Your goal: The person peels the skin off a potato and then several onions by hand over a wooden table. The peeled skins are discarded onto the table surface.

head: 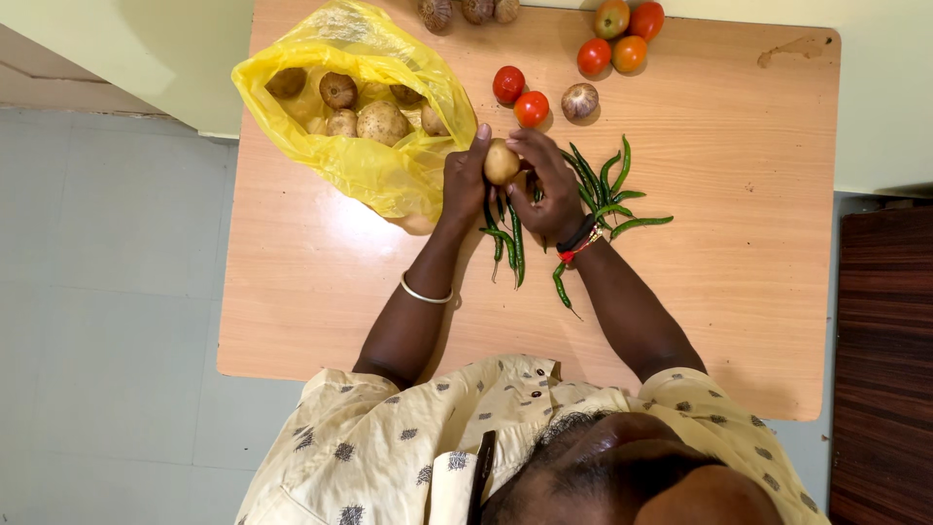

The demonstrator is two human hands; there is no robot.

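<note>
1. The potato (501,161) I hold is pale tan.
2. The bag (389,175) is bright yellow and see-through; the potatoes (381,122) inside are brown and tan.
3. The chillies (603,190) are dark green.
4. The tomatoes (520,97) are red; some at the far edge are orange with a touch of green.
5. The counter (739,243) is light orange-brown wood grain.
6. My shirt (389,457) is cream with small dark motifs.
7. My left-wrist bangle (425,295) is silvery; my right-wrist band (577,239) is black and red.
8. The floor (107,292) is grey tile.
</note>
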